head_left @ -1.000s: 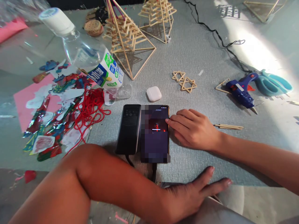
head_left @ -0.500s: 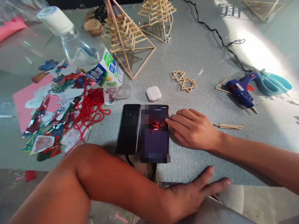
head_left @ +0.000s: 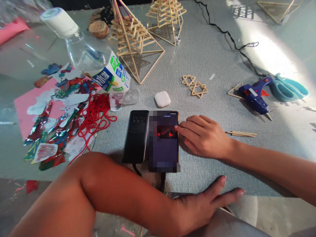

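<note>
My right hand lies on the grey mat with its fingers loosely stretched; the index fingertip touches the right edge of a lit phone. A black power bank lies against the phone's left side, and cables run from both toward me. My left arm crosses in front of me, and my left hand rests flat with spread fingers near the mat's front edge, holding nothing. A white earbud case sits just beyond the phone.
A tipped clear water bottle, red string and coloured paper scraps lie at left. Stick pyramids stand at the back. Stick stars, loose sticks, a blue glue gun and teal scissors lie at right.
Only the picture on the phone's screen has changed. Both hands stay where they were.
</note>
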Action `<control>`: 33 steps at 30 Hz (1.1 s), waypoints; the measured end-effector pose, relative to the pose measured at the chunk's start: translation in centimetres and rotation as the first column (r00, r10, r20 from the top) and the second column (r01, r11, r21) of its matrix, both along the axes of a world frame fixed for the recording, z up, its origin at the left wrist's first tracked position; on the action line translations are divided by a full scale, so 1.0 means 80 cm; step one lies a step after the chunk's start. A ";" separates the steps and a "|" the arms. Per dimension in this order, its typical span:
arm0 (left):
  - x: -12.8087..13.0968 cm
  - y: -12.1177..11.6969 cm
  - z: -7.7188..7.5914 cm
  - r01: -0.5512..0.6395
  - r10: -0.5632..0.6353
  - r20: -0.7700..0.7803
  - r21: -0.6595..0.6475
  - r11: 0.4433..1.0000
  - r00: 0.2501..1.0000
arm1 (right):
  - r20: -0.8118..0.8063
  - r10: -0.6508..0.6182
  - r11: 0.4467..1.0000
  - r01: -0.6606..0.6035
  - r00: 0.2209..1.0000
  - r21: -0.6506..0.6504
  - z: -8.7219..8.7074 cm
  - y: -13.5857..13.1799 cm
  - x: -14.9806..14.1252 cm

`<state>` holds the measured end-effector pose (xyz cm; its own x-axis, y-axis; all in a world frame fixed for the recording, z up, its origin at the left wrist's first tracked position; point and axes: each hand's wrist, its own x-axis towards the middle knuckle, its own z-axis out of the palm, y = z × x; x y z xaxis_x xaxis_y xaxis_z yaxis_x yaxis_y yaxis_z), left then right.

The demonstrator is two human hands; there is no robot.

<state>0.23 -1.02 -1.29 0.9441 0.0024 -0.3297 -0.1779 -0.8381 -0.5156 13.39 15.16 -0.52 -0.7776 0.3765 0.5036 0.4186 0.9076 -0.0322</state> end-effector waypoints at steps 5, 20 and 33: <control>0.000 0.000 0.001 0.017 -0.017 0.014 0.006 1.000 1.000 | -0.006 0.006 1.000 -0.006 1.000 0.009 0.001 0.001 0.000; 0.004 0.006 0.016 0.045 -0.041 -0.078 0.052 0.998 0.996 | -0.011 0.009 0.999 -0.009 1.000 -0.031 -0.002 0.000 0.002; 0.002 0.001 0.010 0.080 -0.055 -0.121 0.211 0.974 0.991 | -0.012 -0.011 0.999 0.011 1.000 0.042 0.001 0.001 -0.001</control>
